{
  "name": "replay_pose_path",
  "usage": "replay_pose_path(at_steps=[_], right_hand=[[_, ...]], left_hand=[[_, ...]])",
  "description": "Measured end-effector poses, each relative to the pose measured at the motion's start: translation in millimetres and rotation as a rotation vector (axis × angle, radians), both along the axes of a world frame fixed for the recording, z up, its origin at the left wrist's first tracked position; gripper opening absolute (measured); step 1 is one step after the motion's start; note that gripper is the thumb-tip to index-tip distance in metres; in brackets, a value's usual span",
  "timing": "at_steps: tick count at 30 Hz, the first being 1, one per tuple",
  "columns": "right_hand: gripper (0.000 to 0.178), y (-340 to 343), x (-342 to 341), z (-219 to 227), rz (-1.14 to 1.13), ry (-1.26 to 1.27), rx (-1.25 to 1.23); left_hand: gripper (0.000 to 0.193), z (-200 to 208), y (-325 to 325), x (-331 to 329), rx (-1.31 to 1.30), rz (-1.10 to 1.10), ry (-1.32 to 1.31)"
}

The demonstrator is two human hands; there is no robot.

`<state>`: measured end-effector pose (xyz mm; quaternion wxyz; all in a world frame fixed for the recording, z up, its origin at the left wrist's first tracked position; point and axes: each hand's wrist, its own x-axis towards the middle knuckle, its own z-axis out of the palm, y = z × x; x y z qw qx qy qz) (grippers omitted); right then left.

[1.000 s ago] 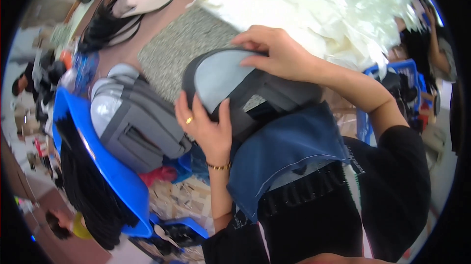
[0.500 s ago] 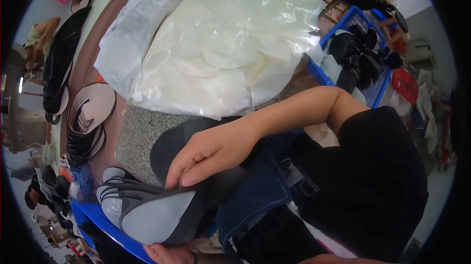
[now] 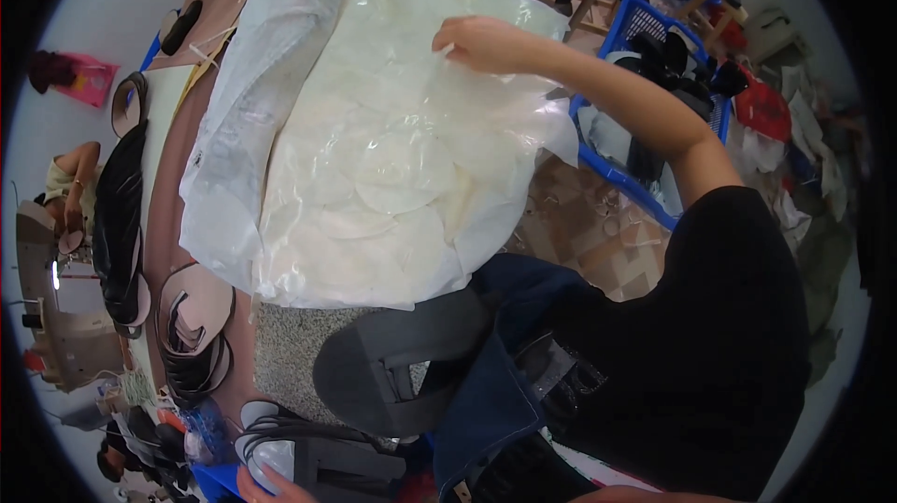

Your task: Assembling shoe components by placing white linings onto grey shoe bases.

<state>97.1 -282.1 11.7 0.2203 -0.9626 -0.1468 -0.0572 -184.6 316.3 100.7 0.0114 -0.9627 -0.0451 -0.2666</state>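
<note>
My right hand (image 3: 481, 43) reaches over a broad pile of translucent, glossy plastic-like sheets (image 3: 374, 157). Its fingers are curled together at the sheets' surface; whatever is between the fingertips is too small to make out. At the lower edge shows part of my left hand (image 3: 271, 486), fingers apart, beside a stack of grey pieces with pale backing (image 3: 271, 452) that look like shoe uppers. A single dark grey piece (image 3: 360, 377), rounded at one end and with a cut-out, lies flat on a speckled stone slab (image 3: 285, 349) in front of the sheets.
Left of the sheets lie a bundle of black and pink pieces (image 3: 196, 316) and a long black stack (image 3: 121, 213). A blue basket (image 3: 621, 181) with dark pieces stands at the right, above a scrap-strewn floor (image 3: 598, 232). Another person's arm (image 3: 79, 181) is at far left.
My right hand has left the dark grey piece and moved up and away onto the translucent sheets. The left hand's fingers have come off the pale-backed piece's edge. The whole view has shifted.
</note>
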Motion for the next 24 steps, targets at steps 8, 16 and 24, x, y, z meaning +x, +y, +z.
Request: replay_pose_path(at_steps=[8,16,24], right_hand=[[0.012,-66,87,-13,0.079,0.171,-0.341],[0.019,-78,121,3,0.243,0.400,-0.327],[0.018,-85,125,-1,0.289,0.390,-0.314]], left_hand=[[0.034,-36,-224,172,-0.200,-0.787,0.349],[0.044,-110,-397,287,-0.253,-1.145,0.315],[0.071,-160,-435,303,-0.248,-0.964,0.370]])
